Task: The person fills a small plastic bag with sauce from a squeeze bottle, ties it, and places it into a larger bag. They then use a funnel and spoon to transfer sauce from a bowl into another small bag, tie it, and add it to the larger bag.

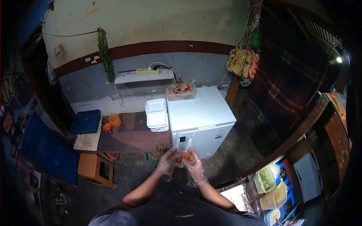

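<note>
Both of my hands wear thin clear plastic gloves and meet in front of my body. Between them is a small clear plastic bag (183, 158) with something red-orange inside; what it is I cannot make out. From the left side my left hand (167, 161) grips the bag, fingers closed around it. On the other side my right hand (195, 165) pinches it. The bag's loose top stands up before the front of a white chest freezer (200, 109).
Foam boxes (157, 115), an orange cup (114, 120) and a blue tray (86, 121) stand on a low brown table (132, 139). A plastic tub (181, 94) of red bags sits on the freezer. A brown stool (90, 169) is at left, food containers (273, 197) at lower right.
</note>
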The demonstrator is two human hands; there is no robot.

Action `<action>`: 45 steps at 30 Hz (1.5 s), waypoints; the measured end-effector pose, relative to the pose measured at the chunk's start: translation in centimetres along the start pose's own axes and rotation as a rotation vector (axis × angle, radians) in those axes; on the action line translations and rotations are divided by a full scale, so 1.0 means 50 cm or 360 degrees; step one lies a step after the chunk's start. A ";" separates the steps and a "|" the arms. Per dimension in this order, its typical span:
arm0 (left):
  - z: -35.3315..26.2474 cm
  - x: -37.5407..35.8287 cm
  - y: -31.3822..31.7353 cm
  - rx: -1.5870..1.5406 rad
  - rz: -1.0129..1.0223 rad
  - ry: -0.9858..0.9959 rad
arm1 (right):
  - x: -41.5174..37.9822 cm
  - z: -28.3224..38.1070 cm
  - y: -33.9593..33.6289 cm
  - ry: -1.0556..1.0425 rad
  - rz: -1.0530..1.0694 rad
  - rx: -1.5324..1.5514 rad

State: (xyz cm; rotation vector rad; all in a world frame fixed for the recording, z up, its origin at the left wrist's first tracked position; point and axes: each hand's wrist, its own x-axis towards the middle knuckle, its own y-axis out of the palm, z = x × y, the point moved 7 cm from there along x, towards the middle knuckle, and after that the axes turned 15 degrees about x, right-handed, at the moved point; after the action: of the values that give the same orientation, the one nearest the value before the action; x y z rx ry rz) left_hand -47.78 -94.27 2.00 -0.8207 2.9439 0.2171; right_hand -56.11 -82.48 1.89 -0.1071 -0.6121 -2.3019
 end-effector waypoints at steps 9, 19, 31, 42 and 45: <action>-0.033 0.190 -0.021 -0.0265 -0.0080 0.0198 | 0.204 0.003 -0.005 0.0107 0.0061 0.0162; -0.025 0.366 -0.076 -0.0143 -0.0117 0.0032 | 0.362 -0.049 -0.013 -0.0095 -0.0062 -0.0211; -0.042 0.735 -0.222 0.0201 0.0008 0.0315 | 0.682 -0.171 0.027 -0.0158 -0.0236 -0.0246; -0.129 0.965 -0.231 0.0428 0.0182 0.0532 | 0.937 -0.218 -0.004 -0.0182 -0.0285 -0.0146; -0.131 1.016 -0.243 0.0773 0.0057 0.0806 | 0.987 -0.256 -0.034 -0.0175 -0.0271 -0.0284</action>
State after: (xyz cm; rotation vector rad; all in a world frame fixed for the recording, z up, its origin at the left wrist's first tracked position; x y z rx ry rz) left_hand -85.10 -131.41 1.34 -0.8387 3.2223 -0.7866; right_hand -91.67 -119.07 2.30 -0.2779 -0.4855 -2.5265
